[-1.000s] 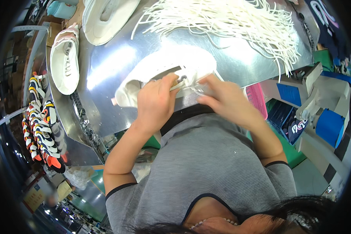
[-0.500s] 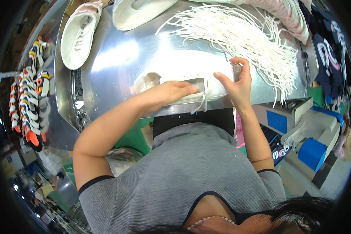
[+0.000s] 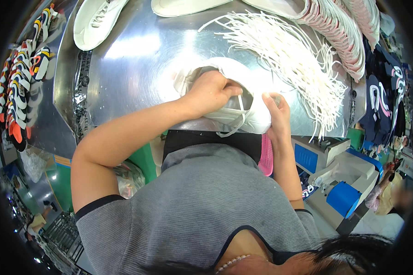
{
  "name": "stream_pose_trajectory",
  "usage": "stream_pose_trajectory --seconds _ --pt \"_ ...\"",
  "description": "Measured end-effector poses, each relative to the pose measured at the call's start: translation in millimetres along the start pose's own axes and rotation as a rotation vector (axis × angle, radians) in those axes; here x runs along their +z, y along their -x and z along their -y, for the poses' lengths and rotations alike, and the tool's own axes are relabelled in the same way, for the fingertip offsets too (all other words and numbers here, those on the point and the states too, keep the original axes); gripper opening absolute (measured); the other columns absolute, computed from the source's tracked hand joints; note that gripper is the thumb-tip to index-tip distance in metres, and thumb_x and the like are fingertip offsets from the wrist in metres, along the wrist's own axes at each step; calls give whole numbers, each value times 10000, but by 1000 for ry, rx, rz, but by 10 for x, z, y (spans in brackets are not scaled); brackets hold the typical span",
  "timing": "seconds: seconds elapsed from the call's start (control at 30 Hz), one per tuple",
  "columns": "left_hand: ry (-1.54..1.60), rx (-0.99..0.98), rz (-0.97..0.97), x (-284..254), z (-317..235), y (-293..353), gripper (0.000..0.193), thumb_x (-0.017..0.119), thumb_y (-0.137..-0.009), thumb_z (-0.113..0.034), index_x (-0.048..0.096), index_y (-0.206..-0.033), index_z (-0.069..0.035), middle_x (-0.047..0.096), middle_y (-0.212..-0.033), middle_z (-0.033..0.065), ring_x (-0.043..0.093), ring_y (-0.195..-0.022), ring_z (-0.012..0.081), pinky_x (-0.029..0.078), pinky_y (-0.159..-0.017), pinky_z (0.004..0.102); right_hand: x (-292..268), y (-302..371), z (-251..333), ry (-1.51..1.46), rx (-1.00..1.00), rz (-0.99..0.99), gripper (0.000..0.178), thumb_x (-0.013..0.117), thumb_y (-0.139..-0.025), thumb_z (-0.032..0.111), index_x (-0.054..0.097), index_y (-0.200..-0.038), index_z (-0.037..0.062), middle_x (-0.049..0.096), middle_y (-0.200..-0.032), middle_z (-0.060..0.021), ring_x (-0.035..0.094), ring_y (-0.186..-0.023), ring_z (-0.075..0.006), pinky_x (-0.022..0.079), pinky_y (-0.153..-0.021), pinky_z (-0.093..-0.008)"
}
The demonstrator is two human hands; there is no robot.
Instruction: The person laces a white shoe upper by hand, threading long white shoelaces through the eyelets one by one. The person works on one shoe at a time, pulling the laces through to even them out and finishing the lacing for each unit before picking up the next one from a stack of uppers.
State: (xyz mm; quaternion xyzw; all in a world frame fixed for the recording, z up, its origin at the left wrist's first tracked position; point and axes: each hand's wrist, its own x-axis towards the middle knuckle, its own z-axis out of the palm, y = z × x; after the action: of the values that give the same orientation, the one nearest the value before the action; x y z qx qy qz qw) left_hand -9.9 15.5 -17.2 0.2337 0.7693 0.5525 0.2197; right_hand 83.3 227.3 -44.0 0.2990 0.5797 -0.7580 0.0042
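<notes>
A white shoe upper (image 3: 260, 118) lies at the table's front edge, its opening facing up and its rounded end to the right. My left hand (image 3: 209, 94) reaches over the opening, thumb and fingers pinched on a white shoelace (image 3: 241, 101) that crosses it. A loop of lace hangs at the near side. My right hand (image 3: 279, 113) grips the right end of the upper, thumb on the far side; its other fingers are partly hidden. Beyond both hands spreads a heap of loose white laces (image 3: 284, 55).
A laced white upper (image 3: 96, 23) lies at the far left of the metal table (image 3: 128, 78), another white piece (image 3: 188, 5) at the far middle. Stacked white uppers (image 3: 335, 36) curve along the far right. Colourful shoe parts (image 3: 18, 91) stand left; a grey and blue machine (image 3: 344, 197) stands right.
My left hand has risen from the near side into the opening and now pinches the lace. The upper has tilted open. A small metal piece earlier by my right hand no longer shows clearly.
</notes>
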Motion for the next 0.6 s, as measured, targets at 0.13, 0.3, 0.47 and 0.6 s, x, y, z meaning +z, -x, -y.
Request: stream_pose_trajectory --seconds 0.13,0.3,0.47,0.6 --pt "77 17 46 95 63 14 187 692 -872 -186 751 -953 -28 738 -877 159 708 -802 291 535 -749 368 82 79 36 16 -5 -13 371 786 -876 152 543 -1108 -5 635 -942 -74 613 -803 -114 516 -692 -258" --pt "-29 158 -28 170 34 81 183 706 -855 -189 755 -940 -36 735 -853 155 704 -772 304 541 -747 364 142 149 -40 1 -30 -26 393 792 -865 146 521 -1108 -2 626 -953 -84 617 -799 -123 522 -682 -262" --pt "-544 109 -60 65 -235 184 108 661 -893 -85 708 -943 -1 699 -920 157 626 -853 361 512 -803 418 124 125 -41 -71 -63 -43 410 800 -853 127 513 -1120 7 627 -942 -78 614 -790 -118 519 -681 -257" --pt "-762 273 -349 -180 -344 471 67 656 -886 -35 645 -949 -17 661 -950 139 591 -971 324 477 -868 399 152 146 71 -166 -147 21 390 782 -862 81 502 -1128 25 647 -956 -101 632 -787 -125 540 -685 -271"
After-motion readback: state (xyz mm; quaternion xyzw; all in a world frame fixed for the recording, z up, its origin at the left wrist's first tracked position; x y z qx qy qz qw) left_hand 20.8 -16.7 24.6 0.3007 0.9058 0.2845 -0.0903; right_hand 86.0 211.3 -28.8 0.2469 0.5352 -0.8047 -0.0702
